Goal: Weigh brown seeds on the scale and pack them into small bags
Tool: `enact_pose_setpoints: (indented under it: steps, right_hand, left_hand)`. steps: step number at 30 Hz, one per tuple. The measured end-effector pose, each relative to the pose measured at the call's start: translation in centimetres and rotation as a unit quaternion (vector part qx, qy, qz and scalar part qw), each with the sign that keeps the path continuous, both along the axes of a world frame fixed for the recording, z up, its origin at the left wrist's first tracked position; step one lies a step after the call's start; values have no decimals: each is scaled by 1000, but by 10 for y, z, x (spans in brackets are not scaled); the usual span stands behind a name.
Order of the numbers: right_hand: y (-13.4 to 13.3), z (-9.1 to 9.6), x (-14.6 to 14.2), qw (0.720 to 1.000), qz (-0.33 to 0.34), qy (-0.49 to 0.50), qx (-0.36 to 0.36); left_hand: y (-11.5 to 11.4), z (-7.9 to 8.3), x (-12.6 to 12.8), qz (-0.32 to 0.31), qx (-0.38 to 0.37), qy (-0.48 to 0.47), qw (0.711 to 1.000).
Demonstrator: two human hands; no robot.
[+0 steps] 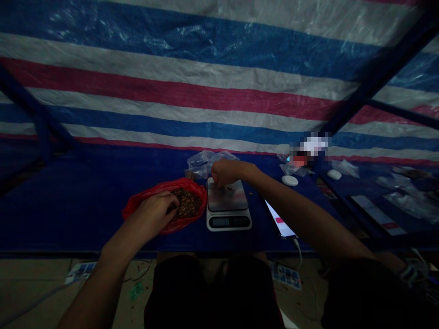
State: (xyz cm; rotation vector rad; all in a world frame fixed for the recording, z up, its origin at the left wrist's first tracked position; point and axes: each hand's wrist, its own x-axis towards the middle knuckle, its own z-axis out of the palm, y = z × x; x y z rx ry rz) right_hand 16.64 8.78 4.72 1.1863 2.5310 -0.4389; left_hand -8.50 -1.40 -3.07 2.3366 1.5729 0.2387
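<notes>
My left hand [159, 208] reaches into a red plastic bag [128, 210], its curled fingers dipping into a heap of small brown dried pieces [187, 203]. What those fingertips pinch is hidden. To the right of the bag stands a small digital kitchen scale [229, 222] with a metal top. Over the scale's back left part is my right hand [228, 171], closed and knuckles up. Whatever it holds cannot be made out. Beside its fingers a few small pieces [231, 188] lie on the scale plate. Behind the scale are clear plastic bags [199, 162], partly covered by my right hand.
A lit phone [279, 221] with a cable lies under my right forearm. Farther right are a white oval object [290, 180], another phone [377, 214] and crumpled plastic bags [408, 198]. Blue metal posts [346, 98] flank the blue table; a striped tarp [171, 91] hangs behind.
</notes>
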Motion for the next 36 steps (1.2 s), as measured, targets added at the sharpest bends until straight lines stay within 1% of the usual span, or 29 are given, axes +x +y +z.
enact_pose_setpoints:
  steps: [2, 5, 7, 9, 12, 15, 17, 19, 22, 26, 29, 32, 34, 36]
  right_hand:
    - [0, 2, 0, 1000, 4, 9, 2]
    - [0, 6, 7, 999, 4, 26, 36]
    - [-1, 8, 11, 999, 0, 11, 49]
    - [-3, 8, 11, 999, -4, -15, 38]
    - [-7, 8, 3, 999, -10, -40, 12]
    - [-8, 10, -4, 999, -1, -49, -2]
    - [-6, 14, -2, 999, 10, -36, -3]
    - [-5, 19, 7, 1000, 12, 11, 0]
    - [-8, 26, 29, 996, -5, 85, -7]
    - [-22, 28, 54, 993, -20, 114, -15]
    - [-32, 24, 72, 987, -33, 154, 18]
    - [-35, 12, 94, 980, -70, 171, 74]
    - [-35, -3, 109, 984, -88, 133, 83]
    - [-36, -21, 120, 991, -96, 77, 56]
  left_hand:
    - [-1, -2, -2, -8, 1, -2, 1000]
    - [-2, -5, -3, -14, 2, 3, 1000]
    - [-1, -5, -1, -14, 9, 6, 1000]
    - [-1, -5, 1, -12, 20, 13, 1000]
    - [0, -3, 5, -9, 20, 37, 999]
    - [-1, -1, 6, -13, 15, 49, 999]
    - [-2, -3, 5, -15, 15, 45, 999]
    - [-3, -6, 2, -10, 17, 35, 999]
    - [-2, -10, -1, -11, 22, 26, 999]
    - [1, -11, 0, -12, 36, 32, 999]
    - [2, -8, 0, -10, 35, 26, 999]
    - [3, -4, -1, -13, 30, 13, 999]
    - [4, 0, -2, -25, 28, 6, 999]
    - [5, 5, -4, -35, 25, -4, 999]
